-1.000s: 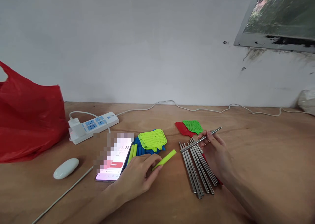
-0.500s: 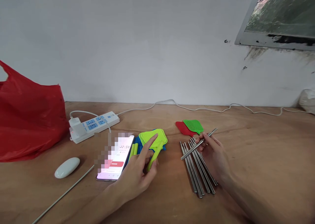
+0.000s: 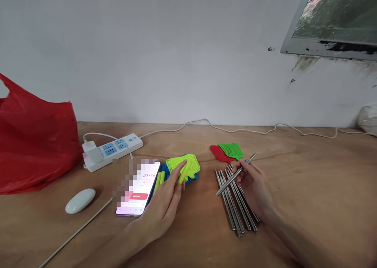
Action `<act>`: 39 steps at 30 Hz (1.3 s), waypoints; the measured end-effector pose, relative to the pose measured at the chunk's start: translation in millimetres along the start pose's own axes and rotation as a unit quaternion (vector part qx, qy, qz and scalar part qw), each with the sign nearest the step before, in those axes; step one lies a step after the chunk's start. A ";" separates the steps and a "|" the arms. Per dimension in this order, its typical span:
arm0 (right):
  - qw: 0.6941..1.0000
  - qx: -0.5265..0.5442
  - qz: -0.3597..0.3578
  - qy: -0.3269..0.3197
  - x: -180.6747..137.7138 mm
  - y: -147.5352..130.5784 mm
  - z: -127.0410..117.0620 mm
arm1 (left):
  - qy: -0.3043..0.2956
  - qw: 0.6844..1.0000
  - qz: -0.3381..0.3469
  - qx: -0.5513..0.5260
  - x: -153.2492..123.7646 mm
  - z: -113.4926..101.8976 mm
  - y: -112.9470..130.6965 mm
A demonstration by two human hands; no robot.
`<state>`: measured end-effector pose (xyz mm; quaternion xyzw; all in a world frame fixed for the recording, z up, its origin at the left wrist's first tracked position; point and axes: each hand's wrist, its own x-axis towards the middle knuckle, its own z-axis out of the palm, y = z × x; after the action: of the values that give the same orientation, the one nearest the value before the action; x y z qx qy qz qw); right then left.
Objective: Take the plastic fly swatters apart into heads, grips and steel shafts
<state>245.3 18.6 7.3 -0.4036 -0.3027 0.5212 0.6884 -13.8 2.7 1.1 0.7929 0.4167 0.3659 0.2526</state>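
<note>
My left hand (image 3: 165, 209) lies over a yellow-green plastic handle piece (image 3: 183, 176), its fingers closed on it, at the edge of a stack of yellow-green and blue mesh swatter heads (image 3: 183, 165). My right hand (image 3: 255, 189) pinches one steel rod (image 3: 235, 175) and holds it slanted above a row of several steel rods (image 3: 235, 205) lying on the wooden table (image 3: 309, 173). A red swatter head (image 3: 218, 153) and a green swatter head (image 3: 231, 150) lie just beyond the rods.
A lit phone (image 3: 137, 189) lies left of my left hand. A white power strip (image 3: 112, 150) with a cable, a white oval object (image 3: 80, 200), and a red plastic bag (image 3: 32, 142) sit on the left. A white wall stands behind.
My left hand has carried the yellow-green handle piece from the open table leftward onto the swatter head stack. My right hand has lowered the rod slightly.
</note>
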 end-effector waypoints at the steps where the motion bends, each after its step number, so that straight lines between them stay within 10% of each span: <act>1: 1.000 0.001 0.003 -0.002 0.1 0.1 -0.2 | 0.017 1.000 -0.011 -0.010 -0.4 0.2 0.6; 21: 0.998 -0.021 0.044 -0.050 0.0 5.3 -3.1 | 0.149 0.986 -0.050 0.051 19.9 -16.6 1.5; 39: 0.995 -0.055 0.041 -0.070 0.9 9.6 -6.1 | -0.024 0.899 -0.193 0.393 30.1 -20.6 -5.8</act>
<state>246.1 19.2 -4.0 -0.4157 -0.3616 0.5587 0.6199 -21.2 33.2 20.5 0.7402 0.6653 0.0974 -0.0046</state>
